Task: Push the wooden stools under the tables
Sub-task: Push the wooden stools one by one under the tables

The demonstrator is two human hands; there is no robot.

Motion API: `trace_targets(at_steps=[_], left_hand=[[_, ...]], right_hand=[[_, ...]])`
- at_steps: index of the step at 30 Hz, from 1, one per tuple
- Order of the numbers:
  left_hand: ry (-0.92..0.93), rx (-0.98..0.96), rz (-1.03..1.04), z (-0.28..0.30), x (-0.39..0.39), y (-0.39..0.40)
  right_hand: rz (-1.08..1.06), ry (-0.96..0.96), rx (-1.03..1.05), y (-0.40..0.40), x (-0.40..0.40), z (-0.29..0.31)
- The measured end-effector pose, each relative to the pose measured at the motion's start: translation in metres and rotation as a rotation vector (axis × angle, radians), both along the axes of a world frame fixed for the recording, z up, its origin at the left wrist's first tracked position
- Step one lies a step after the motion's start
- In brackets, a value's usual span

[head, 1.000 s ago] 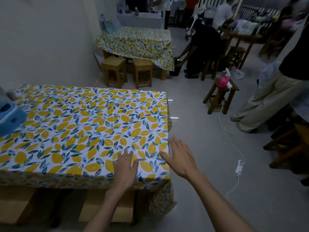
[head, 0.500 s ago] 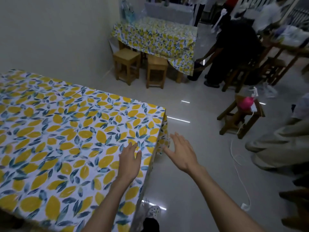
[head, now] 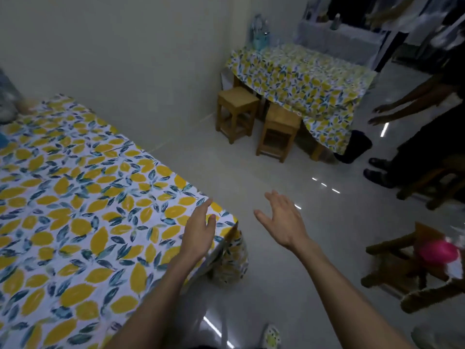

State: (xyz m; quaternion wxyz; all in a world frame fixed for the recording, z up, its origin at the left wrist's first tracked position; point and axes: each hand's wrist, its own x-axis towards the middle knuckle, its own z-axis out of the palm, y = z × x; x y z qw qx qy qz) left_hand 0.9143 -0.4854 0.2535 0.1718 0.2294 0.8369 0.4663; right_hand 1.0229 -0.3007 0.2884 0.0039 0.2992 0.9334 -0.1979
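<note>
Open floor (head: 226, 172) ahead (dark stool (head: 402, 268) crowds right side).

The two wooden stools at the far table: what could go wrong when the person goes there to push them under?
1. The tablecloth hangs low over the right stool; pushing may catch and drag the cloth.
2. Another person's hands and sandalled feet are close to that table's corner, so a collision seems possible.
3. The left stool stands wholly outside the far table, near its leg; pushed at an angle, it may hit the leg.

Dim room, white wall (head: 125, 59), glossy floor (head: 239, 177)
</note>
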Motion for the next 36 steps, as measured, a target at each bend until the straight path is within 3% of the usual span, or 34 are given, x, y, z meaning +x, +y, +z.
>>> trace_targets(at_steps=[9, 20, 29, 36], left_hand=[[0.064, -0.142, 0.291, 0.001, -0.020, 0.127], [0.033, -0.184, 0.541, -0.004, -0.184, 0.269], [0.014, -0.286, 0.683, 0.009, -0.315, 0.328], [-0.060, -0.375, 1.043, -0.008, -0.402, 0.365]], right_hand=[[0.293, 0.019, -0.033, 0.166, -0.088, 0.010], [0.560, 0.041, -0.012, 0.300, -0.294, -0.001], [0.784, 0.046, -0.070, 0.357, -0.481, 0.000], [1.095, 0.018, -0.077, 0.375, -0.630, -0.005]])
